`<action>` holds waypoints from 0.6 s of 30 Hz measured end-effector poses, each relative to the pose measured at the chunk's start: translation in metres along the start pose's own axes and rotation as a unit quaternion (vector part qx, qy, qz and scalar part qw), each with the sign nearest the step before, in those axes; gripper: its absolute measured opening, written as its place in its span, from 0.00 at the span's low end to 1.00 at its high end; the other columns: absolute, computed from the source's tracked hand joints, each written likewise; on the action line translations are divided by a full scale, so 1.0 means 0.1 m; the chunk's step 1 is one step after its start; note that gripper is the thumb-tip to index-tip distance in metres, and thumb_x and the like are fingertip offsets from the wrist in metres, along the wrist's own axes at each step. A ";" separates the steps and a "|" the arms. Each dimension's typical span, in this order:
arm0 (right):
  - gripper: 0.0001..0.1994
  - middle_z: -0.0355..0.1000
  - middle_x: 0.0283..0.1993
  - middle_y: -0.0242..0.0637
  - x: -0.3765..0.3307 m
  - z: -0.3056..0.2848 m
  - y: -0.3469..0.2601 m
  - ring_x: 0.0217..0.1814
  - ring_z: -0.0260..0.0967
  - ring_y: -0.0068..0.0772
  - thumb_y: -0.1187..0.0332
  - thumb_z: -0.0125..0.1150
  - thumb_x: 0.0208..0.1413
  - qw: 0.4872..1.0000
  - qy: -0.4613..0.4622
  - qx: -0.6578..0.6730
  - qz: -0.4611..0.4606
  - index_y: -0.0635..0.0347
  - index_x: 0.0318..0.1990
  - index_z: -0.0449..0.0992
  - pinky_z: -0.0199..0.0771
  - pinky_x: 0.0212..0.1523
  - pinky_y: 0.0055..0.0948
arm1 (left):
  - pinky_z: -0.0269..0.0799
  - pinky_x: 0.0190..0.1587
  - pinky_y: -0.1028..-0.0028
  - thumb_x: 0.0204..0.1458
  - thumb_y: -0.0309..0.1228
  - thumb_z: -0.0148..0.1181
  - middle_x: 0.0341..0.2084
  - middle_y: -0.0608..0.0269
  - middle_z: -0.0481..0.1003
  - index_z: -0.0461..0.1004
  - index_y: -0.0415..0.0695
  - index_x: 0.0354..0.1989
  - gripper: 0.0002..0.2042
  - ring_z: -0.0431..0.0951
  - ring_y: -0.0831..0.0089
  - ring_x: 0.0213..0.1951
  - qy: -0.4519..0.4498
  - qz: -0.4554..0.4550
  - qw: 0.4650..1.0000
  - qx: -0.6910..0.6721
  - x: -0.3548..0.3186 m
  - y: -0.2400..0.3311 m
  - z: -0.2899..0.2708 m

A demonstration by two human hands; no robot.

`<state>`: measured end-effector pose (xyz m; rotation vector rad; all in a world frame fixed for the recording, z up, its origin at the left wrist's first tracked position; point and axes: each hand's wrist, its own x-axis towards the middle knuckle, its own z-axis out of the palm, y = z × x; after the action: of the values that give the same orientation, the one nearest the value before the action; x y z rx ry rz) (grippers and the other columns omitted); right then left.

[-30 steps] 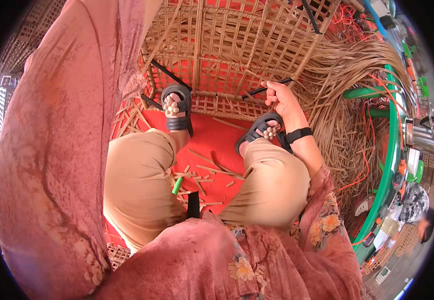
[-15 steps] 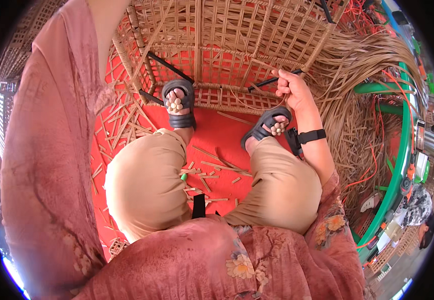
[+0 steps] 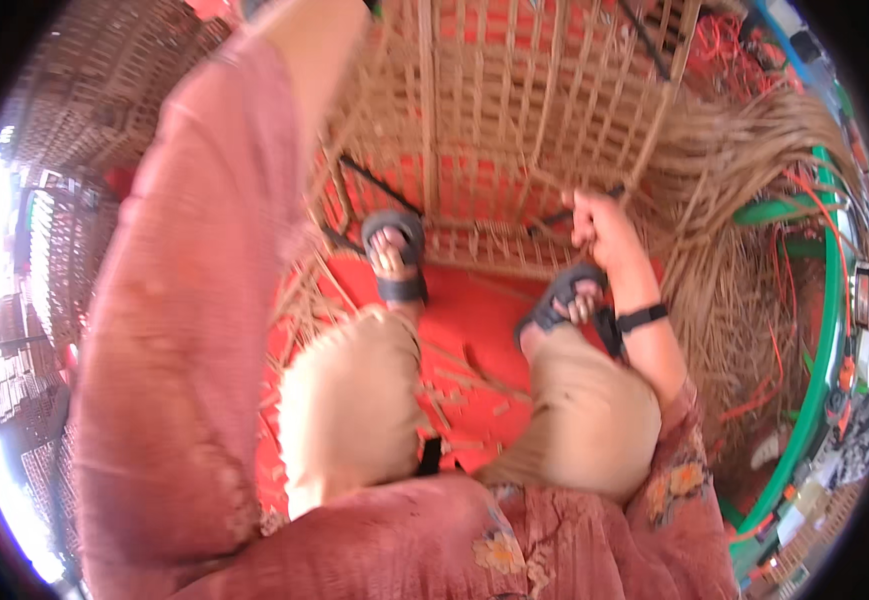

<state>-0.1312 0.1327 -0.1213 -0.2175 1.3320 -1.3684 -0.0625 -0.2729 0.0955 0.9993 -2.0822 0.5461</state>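
Note:
My right hand (image 3: 604, 228) is at the lower right of a tan woven wicker frame (image 3: 499, 110), by one of its dark legs (image 3: 564, 216). Its fingers are curled closed, and blur hides whether a strand lies between them. A black strap circles that wrist. My left forearm (image 3: 309, 45) reaches up past the top edge, in front of the frame's left side, and the hand itself is outside the picture. The open lattice of the wicker frame stands beyond my sandalled feet.
A thick bundle of long tan strips (image 3: 754, 140) lies at the right, over green tubing (image 3: 834, 300). Orange cords (image 3: 776, 345) run through it. Cut strip pieces (image 3: 314, 300) litter the red floor (image 3: 474, 310). More woven panels (image 3: 104, 80) stand at the upper left.
The view has swung left, so the scene sits further right and lower. My left arm has swung across to the right relative to the wicker frame. My right hand stays by the same leg.

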 end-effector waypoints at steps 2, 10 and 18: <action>0.13 0.55 0.15 0.20 0.04 0.04 0.16 0.12 0.51 0.15 0.61 0.54 0.56 0.999 0.007 0.020 0.024 0.63 0.39 0.71 0.59 0.14 0.24 | 0.45 0.62 0.50 0.49 0.32 0.49 0.57 0.47 0.59 0.57 0.43 0.60 0.26 0.57 0.52 0.60 0.044 -0.020 0.997 0.056 -0.04 -0.19 0.21; 0.12 0.57 0.16 0.19 -0.02 -0.04 0.16 0.12 0.54 0.16 0.64 0.51 0.59 0.995 -0.008 0.086 0.058 0.64 0.41 0.69 0.62 0.17 0.28 | 0.57 0.56 0.59 0.46 0.44 0.59 0.49 0.50 0.68 0.61 0.50 0.56 0.28 0.67 0.58 0.52 -0.066 0.108 0.992 0.019 -0.30 -0.09 -0.41; 0.11 0.58 0.18 0.19 0.06 -0.05 0.05 0.14 0.49 0.13 0.64 0.49 0.60 0.993 0.008 0.078 0.084 0.63 0.40 0.71 0.55 0.21 0.23 | 0.46 0.63 0.54 0.43 0.37 0.58 0.57 0.48 0.60 0.56 0.46 0.61 0.33 0.56 0.52 0.60 -0.209 0.104 0.971 -0.047 -0.23 -0.17 -0.34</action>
<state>-0.1343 0.1324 -0.1308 0.0112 1.2218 -1.3258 -0.0243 -0.2506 0.0996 0.9038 -2.5832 0.3553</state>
